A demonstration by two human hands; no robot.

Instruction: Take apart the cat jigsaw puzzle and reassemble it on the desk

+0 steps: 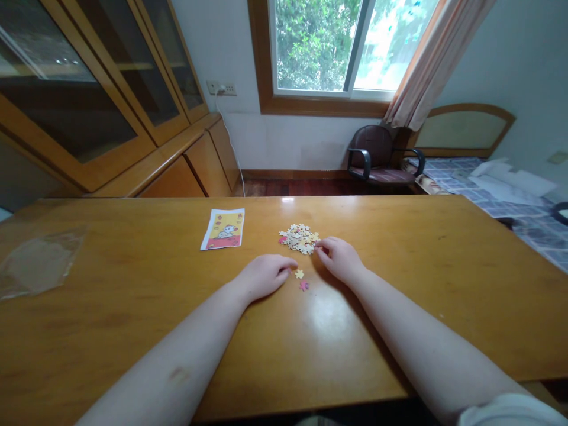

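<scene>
Domestic interior, evidently a bedroom in a home. We identify it chiefly by the bed (532,228) at the right, with its arched, wood-framed headboard (457,131) and blue checked cover (492,204). Beyond the table (89,331) we note a wood-framed window (319,47), hung at its right with a pale pink curtain (437,65) and giving onto green foliage (310,41). A dark armchair (377,151) stands near the bed. Along the left we see a wooden cabinet (97,74) with glazed upper doors and solid lower ones. We also observe pale walls (293,142), a dark reddish floor (302,187) and a wall socket (229,89) with a white cable (232,144) plugged in.
</scene>
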